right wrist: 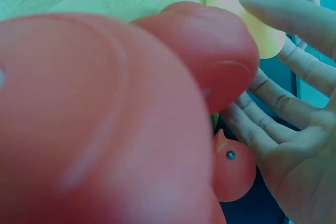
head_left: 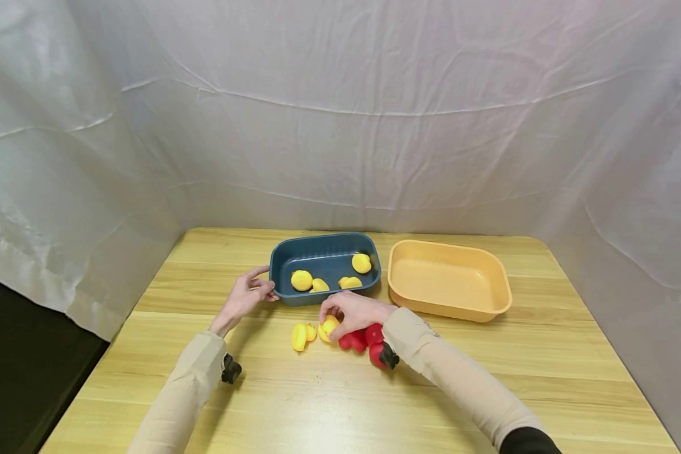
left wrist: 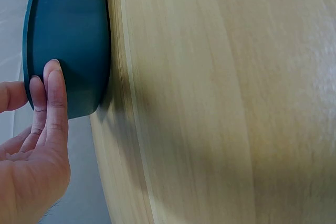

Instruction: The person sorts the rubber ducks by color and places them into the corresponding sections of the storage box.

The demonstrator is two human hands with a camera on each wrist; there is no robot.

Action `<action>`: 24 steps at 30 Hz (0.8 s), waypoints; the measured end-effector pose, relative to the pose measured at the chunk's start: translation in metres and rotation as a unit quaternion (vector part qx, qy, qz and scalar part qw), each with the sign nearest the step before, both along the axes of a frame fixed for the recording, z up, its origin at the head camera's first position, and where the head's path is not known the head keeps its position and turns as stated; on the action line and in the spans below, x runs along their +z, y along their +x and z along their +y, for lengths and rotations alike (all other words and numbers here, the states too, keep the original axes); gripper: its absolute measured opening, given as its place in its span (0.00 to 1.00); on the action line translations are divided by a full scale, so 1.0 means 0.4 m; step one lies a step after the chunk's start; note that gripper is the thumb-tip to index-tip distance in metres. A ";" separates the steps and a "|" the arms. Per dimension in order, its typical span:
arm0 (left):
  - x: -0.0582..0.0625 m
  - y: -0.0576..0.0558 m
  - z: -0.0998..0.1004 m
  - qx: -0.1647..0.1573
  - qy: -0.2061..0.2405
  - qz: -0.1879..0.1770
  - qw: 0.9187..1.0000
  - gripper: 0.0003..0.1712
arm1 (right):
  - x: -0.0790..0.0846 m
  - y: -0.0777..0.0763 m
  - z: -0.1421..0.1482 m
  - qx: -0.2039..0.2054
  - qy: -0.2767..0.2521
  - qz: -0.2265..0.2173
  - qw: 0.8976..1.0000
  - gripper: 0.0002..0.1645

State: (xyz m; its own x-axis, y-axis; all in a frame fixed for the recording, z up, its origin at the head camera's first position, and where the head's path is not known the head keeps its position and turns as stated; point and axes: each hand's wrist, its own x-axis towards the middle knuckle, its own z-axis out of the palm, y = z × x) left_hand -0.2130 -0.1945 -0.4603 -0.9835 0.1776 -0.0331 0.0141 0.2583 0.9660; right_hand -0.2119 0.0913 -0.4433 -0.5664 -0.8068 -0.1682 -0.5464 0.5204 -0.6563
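My left hand [head_left: 246,296] pinches the rim at the left end of a dark blue bin [head_left: 329,242], thumb and fingers on opposite sides of the wall in the left wrist view. Several yellow rubber ducks lie in that bin. In front of it, my right hand [head_left: 359,309] grips a yellow rubber duck [head_left: 327,326] between thumb and fingers, low over the table. Another yellow duck [head_left: 299,338] sits just left of it. Red rubber ducks [head_left: 354,341] lie under and beside my right wrist; they loom large in the right wrist view, one showing an eye and beak [right wrist: 233,169].
An orange bin [head_left: 445,277] with nothing in it stands right of the blue one. Both are toward the back of the wooden table [head_left: 329,403]. Pale cloth [head_left: 363,126] hangs behind and at the sides.
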 end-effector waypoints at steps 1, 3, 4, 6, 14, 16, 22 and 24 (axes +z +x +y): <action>0.001 0.000 0.001 0.002 0.001 -0.001 1.000 0.34 | 0.000 0.000 0.002 -0.001 -0.007 -0.005 1.000 0.16; 0.002 0.001 0.002 0.003 0.001 -0.002 1.000 0.34 | 0.000 -0.001 0.004 -0.003 -0.020 -0.014 1.000 0.16; 0.002 0.002 0.002 0.003 0.001 -0.001 1.000 0.34 | 0.000 -0.001 0.005 -0.005 -0.025 -0.020 0.999 0.16; 0.003 0.002 0.003 0.002 0.000 -0.001 1.000 0.34 | 0.001 -0.001 0.007 -0.012 -0.036 -0.032 0.999 0.16; 0.002 0.000 0.002 0.004 -0.001 -0.004 1.000 0.34 | 0.005 -0.003 0.009 -0.025 -0.090 -0.080 0.992 0.17; 0.004 0.002 0.002 0.001 0.000 -0.004 1.000 0.34 | 0.005 -0.005 0.010 -0.027 -0.101 -0.086 0.991 0.17; 0.008 0.003 0.002 -0.001 0.004 -0.006 1.000 0.35 | 0.007 -0.008 0.014 -0.032 -0.128 -0.095 0.987 0.18; 0.008 0.004 0.002 -0.002 0.004 -0.005 1.000 0.35 | 0.010 -0.009 0.015 -0.034 -0.143 -0.102 0.984 0.19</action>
State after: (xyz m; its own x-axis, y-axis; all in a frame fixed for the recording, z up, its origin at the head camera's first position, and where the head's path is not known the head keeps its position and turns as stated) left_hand -0.2116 -0.1937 -0.4571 -0.9825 0.1817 -0.0420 0.0048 0.2500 0.9682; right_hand -0.2156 0.0972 -0.4393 -0.5981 -0.7995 -0.0556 -0.3591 0.3294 -0.8733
